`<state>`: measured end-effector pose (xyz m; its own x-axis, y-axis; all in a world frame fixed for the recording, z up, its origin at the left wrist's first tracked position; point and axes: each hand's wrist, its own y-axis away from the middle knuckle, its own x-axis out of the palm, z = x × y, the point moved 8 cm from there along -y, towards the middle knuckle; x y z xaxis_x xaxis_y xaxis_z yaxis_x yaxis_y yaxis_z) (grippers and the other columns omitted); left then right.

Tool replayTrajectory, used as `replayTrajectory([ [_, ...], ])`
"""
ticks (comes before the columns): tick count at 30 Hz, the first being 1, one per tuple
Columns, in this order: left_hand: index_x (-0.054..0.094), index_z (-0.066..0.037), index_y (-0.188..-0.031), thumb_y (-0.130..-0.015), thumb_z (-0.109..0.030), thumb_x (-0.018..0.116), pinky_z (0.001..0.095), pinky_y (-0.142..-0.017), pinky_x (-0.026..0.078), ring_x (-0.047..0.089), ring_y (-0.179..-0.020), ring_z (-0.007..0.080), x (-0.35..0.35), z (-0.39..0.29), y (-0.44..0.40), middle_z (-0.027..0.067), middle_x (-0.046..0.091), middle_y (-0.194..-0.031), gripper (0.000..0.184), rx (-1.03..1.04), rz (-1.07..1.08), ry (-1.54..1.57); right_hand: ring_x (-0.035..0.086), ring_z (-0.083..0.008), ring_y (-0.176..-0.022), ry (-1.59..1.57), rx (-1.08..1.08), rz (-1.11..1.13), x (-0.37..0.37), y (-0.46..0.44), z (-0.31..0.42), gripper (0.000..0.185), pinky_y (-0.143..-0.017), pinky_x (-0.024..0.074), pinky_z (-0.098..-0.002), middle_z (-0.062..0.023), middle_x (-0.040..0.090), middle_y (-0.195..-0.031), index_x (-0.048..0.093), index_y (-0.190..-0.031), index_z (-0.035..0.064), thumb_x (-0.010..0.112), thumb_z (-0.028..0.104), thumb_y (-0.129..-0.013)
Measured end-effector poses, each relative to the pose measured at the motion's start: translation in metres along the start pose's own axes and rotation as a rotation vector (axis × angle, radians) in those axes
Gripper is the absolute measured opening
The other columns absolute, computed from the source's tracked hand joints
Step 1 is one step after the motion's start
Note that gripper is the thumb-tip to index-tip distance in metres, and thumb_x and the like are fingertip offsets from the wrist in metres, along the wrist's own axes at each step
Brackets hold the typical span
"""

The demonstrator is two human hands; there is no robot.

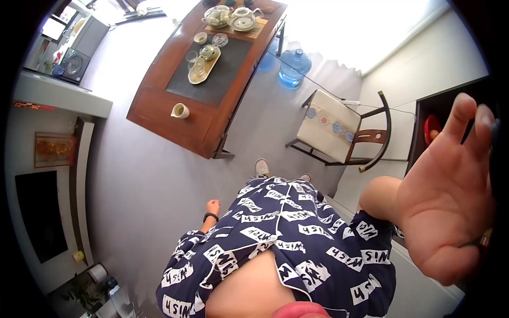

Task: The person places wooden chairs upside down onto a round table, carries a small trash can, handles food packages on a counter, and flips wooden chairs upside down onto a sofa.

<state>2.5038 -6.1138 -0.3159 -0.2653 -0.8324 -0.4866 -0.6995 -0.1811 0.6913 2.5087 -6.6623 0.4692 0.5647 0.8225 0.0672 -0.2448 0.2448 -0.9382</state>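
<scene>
My right hand (445, 204) is raised close to the camera at the right, its palm facing me. Two fingers point up and apart, and the dark edge of the view cuts off part of the hand. I see nothing in it. Down at my side hangs my left hand (213, 206), small in view, with a black band (210, 217) at the wrist. Its fingers look curled in, with no object showing. Behind my right hand is a dark shelf opening (421, 111) holding a red round item (432, 130).
A wooden tea table (154, 106) stands ahead, carrying a pitcher (180, 111), a tray (196, 81) with tea ware, and glass teapots (243, 19). A cushioned chair (326, 127) is at the front right. A blue water bottle (295, 69) stands beside the table.
</scene>
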Motion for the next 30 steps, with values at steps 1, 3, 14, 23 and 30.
replayTrajectory([
  [1, 0.064, -0.001, -0.076, -0.079, -0.017, 0.057, 0.0286, -0.052, 0.045, 0.056, -0.056, 0.0133, 0.0, -0.004, -0.001, 0.0053, 0.062, -0.065, 0.017, 0.003, 0.009, 0.012, 0.042, -0.0079, -0.086, 0.031, -0.018, -0.002, 0.002, -0.004, 0.003, 0.028, -0.08, 0.0303, -0.0302, 0.0056, 0.051, -0.082, 0.067, -0.089, 0.0184, 0.06, 0.045, -0.081],
  [3, 0.064, -0.001, -0.077, -0.08, -0.016, 0.056, 0.0285, -0.051, 0.044, 0.056, -0.056, 0.0132, 0.004, -0.013, 0.0, 0.0052, 0.062, -0.066, 0.017, 0.006, 0.016, 0.046, 0.042, -0.0073, -0.084, 0.089, -0.069, -0.018, 0.003, -0.011, 0.011, 0.029, -0.08, 0.0303, -0.0295, 0.006, 0.051, -0.081, 0.067, -0.089, 0.0182, 0.06, 0.046, -0.081],
  [14, 0.065, -0.001, -0.08, -0.081, -0.013, 0.053, 0.0275, -0.055, 0.047, 0.058, -0.059, 0.0134, 0.052, -0.089, -0.012, 0.0066, 0.064, -0.069, 0.017, 0.091, 0.068, 0.053, 0.047, -0.01, -0.084, 0.037, -0.301, -0.085, -0.053, -0.033, 0.057, 0.037, -0.078, 0.0339, -0.0289, 0.0022, 0.056, -0.084, 0.064, -0.099, 0.0128, 0.056, 0.045, -0.083],
  [23, 0.065, -0.001, -0.082, -0.081, -0.014, 0.054, 0.0268, -0.056, 0.046, 0.058, -0.061, 0.0131, 0.119, -0.125, -0.004, 0.006, 0.064, -0.069, 0.017, 0.104, 0.076, 0.082, 0.057, -0.0189, -0.086, 0.143, -0.363, 0.048, -0.114, -0.045, 0.034, 0.035, -0.077, 0.0449, -0.0314, -0.012, 0.06, -0.091, 0.059, -0.1, -0.0011, 0.045, 0.029, -0.091],
  [30, 0.063, 0.001, -0.088, -0.084, -0.011, 0.051, 0.0267, -0.055, 0.049, 0.06, -0.062, 0.0139, 0.181, -0.188, 0.051, 0.0078, 0.065, -0.074, 0.018, 0.19, 0.144, 0.016, 0.064, -0.0258, -0.088, 0.709, -0.129, 0.058, -0.236, -0.028, -0.069, 0.035, -0.076, 0.0534, -0.0334, -0.023, 0.063, -0.096, 0.054, -0.101, -0.012, 0.036, 0.018, -0.097],
])
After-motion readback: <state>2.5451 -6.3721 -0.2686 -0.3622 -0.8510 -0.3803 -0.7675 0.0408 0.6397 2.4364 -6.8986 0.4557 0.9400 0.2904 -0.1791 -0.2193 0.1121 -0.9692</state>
